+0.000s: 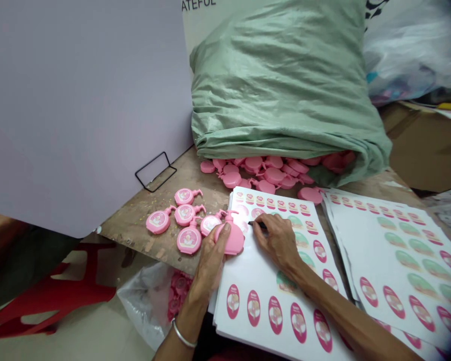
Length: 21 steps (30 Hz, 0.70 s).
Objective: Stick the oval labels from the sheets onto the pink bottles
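A pink pump-bottle piece [230,239] with a bare front is held in my left hand [213,250], the thumb over its edge. My right hand [276,239] rests on a stack of sticker sheets [255,260] and pinches a small dark, pointed tool [261,225], its tip by a round pink sticker. The sheet bears oval, round and green stickers. Left of my left hand lie several pink pieces with round labels, among them one [189,240] near the table edge and one [158,221] farther left.
A green sack [285,85] spills unlabelled pink pieces [274,175] at the back. More sticker sheets [364,240] lie right. A black wire stand [156,172] is by the pale panel [78,110]. Below are a plastic bag [146,296] and a red stool [71,291].
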Motion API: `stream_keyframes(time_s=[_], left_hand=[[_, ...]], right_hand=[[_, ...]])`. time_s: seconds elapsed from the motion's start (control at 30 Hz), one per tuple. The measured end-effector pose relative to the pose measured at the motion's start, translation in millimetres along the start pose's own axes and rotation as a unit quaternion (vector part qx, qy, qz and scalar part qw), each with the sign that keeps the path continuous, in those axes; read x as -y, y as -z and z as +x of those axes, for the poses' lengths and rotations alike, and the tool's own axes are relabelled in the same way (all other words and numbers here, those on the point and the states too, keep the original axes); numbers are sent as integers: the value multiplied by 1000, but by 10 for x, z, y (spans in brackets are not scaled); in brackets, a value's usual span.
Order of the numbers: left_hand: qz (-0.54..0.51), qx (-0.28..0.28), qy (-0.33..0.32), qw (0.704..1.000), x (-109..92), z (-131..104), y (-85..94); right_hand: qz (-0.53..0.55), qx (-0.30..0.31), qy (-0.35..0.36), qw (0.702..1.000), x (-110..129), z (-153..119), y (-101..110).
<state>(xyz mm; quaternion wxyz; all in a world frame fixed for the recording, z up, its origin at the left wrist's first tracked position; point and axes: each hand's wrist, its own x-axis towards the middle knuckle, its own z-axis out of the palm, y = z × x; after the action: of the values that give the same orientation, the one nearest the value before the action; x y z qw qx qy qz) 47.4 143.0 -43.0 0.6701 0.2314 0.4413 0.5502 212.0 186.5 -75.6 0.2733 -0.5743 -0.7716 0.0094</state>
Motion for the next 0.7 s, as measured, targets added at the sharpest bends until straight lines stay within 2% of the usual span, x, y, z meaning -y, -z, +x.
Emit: stream_keyframes(time_s=[0.13, 0.27, 0.4, 0.5, 0.7], left_hand=[[19, -8, -11, 1000, 27, 12, 23], [42, -15, -12, 999, 57, 25, 59], [48, -14, -20, 999, 65, 25, 79], [31, 0, -12, 999, 60, 27, 76], [5, 2, 4, 1000, 51, 37, 64]], right_hand=[[-18, 9, 13, 1000, 5, -7, 3], [11, 25, 16, 999, -5, -21, 5], [32, -1, 12, 999, -13, -17, 2], [4, -22, 21, 1000, -17, -10, -8], [3, -13, 32, 999, -29, -27, -26]])
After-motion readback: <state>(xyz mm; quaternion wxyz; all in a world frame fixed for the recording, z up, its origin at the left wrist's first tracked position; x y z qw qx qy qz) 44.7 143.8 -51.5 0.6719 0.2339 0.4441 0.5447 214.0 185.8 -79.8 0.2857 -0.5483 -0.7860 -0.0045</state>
